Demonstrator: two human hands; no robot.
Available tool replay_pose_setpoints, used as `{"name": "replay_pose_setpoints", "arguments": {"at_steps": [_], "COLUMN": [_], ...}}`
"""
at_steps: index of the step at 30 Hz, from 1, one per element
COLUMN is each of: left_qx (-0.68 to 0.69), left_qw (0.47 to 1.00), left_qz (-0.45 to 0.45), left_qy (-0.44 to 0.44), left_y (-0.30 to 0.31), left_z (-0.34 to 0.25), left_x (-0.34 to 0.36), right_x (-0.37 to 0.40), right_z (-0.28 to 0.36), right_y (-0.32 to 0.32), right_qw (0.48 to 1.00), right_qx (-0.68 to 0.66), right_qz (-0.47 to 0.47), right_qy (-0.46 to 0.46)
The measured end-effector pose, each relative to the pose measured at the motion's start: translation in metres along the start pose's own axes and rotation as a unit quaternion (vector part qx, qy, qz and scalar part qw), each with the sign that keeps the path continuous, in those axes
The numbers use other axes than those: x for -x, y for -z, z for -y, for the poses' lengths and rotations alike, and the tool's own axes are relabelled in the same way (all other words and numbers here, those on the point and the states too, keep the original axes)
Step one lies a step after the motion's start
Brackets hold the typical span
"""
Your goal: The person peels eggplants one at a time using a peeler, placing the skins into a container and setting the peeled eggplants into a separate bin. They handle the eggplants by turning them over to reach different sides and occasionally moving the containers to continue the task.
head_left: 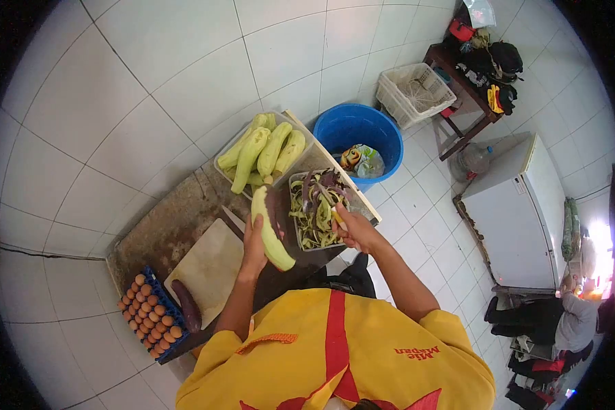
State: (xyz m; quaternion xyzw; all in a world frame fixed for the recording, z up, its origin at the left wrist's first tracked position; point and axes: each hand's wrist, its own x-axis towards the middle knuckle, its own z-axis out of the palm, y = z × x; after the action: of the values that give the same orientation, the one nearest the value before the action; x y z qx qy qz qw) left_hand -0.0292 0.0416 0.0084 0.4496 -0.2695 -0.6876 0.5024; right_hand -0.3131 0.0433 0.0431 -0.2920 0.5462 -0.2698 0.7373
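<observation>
My left hand [254,247] is closed around a partly peeled eggplant [272,239], pale green with a strip of dark purple skin along its right side. In my right hand [355,231] is a yellow-handled peeler [337,217], its head over a tray [312,247] heaped with dark and green peelings [314,215]. The peeler is apart from the eggplant. Several peeled eggplants [263,152] fill a clear container [227,161] beyond my left hand. A knife [233,221] lies beside a white cutting board [208,263], its handle partly hidden. One unpeeled purple eggplant [186,305] rests at the board's left edge.
A blue tray of eggs [150,313] sits at the table's left end. Right of the table [154,222] stand a blue bin [359,117] with wrappers inside and a white crate [417,96]. Farther right are a white chest freezer [512,219] and another person [574,321].
</observation>
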Motion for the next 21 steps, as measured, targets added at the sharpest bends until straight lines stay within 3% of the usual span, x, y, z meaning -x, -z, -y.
{"name": "replay_pose_setpoints", "arguments": {"at_steps": [3, 6, 7, 10, 13, 21], "left_qx": [0.194, 0.303, 0.281, 0.315, 0.313, 0.264], "left_qw": [0.979, 0.945, 0.948, 0.927, 0.926, 0.938], "left_qz": [0.030, 0.078, 0.126, 0.161, 0.158, 0.173], "left_qy": [0.064, 0.094, 0.084, 0.122, 0.139, 0.140], "left_y": [-0.011, -0.035, -0.034, -0.039, -0.047, -0.064], "left_z": [-0.010, -0.032, -0.033, -0.035, -0.034, -0.037], "left_x": [-0.016, -0.025, -0.032, -0.049, -0.058, -0.060], "right_x": [0.003, 0.037, 0.047, 0.062, 0.068, 0.069], "right_z": [-0.014, 0.003, 0.011, 0.018, 0.022, 0.025], "right_y": [-0.001, -0.021, -0.024, -0.027, -0.027, -0.025], "right_qw": [0.932, 0.836, 0.814, 0.773, 0.751, 0.738], "right_qx": [0.260, 0.418, 0.465, 0.514, 0.537, 0.551], "right_qz": [-0.077, -0.125, -0.120, -0.114, -0.106, -0.094], "right_qy": [0.239, 0.331, 0.326, 0.355, 0.369, 0.377]}}
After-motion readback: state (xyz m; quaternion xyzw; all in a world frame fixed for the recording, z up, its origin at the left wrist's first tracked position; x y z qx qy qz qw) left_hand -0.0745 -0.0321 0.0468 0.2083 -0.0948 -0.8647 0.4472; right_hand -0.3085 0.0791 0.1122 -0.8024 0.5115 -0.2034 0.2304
